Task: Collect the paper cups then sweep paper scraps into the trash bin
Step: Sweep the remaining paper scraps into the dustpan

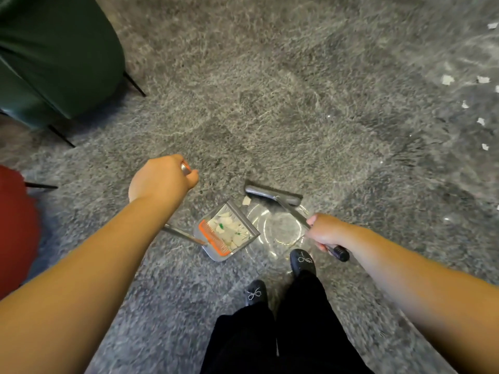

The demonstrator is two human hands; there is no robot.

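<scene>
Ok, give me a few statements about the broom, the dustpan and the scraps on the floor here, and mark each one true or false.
1. The grey metal dustpan with the orange comb already holds white paper scraps. True.
2. The right hand grips the handle of the grey long-handled broom. True.
3. The left hand hangs open and holds nothing. False: it grips the top of the dustpan's long handle.
4. All scraps are off the floor. False: loose white paper scraps lie on the grey speckled floor at the right.
5. The broom head lies inside the dustpan. False: it rests on the floor beside the pan's mouth.
</scene>
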